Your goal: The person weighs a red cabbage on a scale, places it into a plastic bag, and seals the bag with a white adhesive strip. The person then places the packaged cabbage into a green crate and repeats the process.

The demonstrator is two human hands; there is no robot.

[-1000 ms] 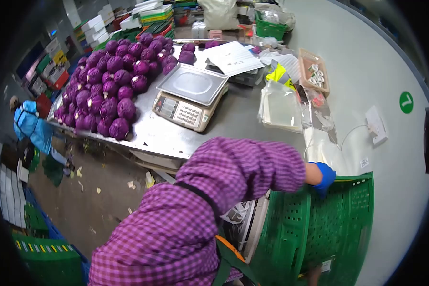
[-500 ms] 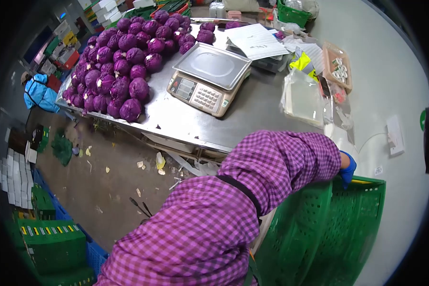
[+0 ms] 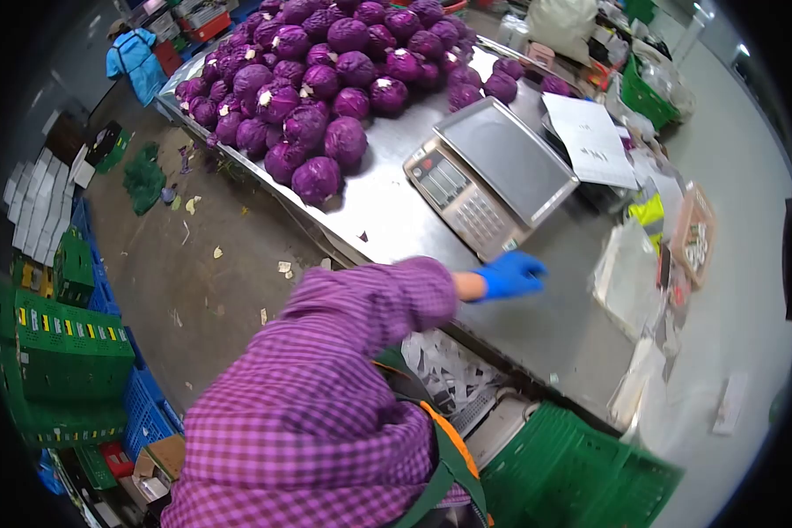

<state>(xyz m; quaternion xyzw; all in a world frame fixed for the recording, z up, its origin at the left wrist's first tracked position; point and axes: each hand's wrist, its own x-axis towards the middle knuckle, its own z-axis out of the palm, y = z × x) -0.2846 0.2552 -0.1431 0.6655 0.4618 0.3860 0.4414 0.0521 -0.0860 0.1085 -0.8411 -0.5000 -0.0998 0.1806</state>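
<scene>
I can't tell how wide the blurry, blue-gloved left hand [image 3: 510, 276] is, over the steel table [image 3: 561, 333], just beside the weighing scale [image 3: 491, 179]. Its buttons [image 3: 478, 220] face the worker [image 3: 312, 387], maybe for easy reach. Red cabbages [image 3: 320, 82] are piled nearby.

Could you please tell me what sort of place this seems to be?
It looks like a produce packing or weighing area, perhaps in a warehouse: purple cabbages heaped on a metal table, a digital scale beside them, and green plastic crates nearby.

On the table [image 3: 524, 339], the scale [image 3: 497, 172] stands between the cabbages [image 3: 319, 82], left, and plastic bags [image 3: 627, 280], right.
</scene>
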